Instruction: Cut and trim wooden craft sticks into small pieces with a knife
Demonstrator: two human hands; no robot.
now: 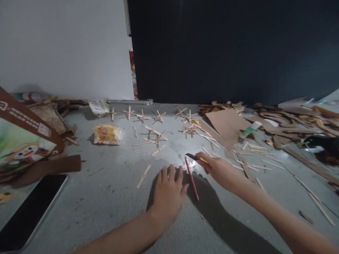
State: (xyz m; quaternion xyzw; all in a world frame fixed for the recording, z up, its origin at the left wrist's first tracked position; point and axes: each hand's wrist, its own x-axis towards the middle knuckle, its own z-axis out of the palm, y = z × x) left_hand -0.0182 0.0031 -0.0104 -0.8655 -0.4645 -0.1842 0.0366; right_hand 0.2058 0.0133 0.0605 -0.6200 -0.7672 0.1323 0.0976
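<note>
My right hand (215, 167) is closed around a utility knife (197, 157) with a black blade end and a yellow part, its tip pointing left. Just below that tip lies a red pencil (192, 179), slanting across the grey surface. Left of the pencil, my left hand (170, 188) rests palm down with its fingers stretched out, gripping nothing. A flat wooden craft stick (143, 176) lies to the left of this hand, and another craft stick (158, 150) lies above it. Farther back, several sticks form crossed shapes (156, 134).
Loose sticks (254, 147), a glue stick (250, 129) and brown cardboard (227, 123) lie at right. A yellow packet (108, 134), a phone (33, 208) and a printed carton (25, 137) are at left. A black panel (233, 53) stands behind.
</note>
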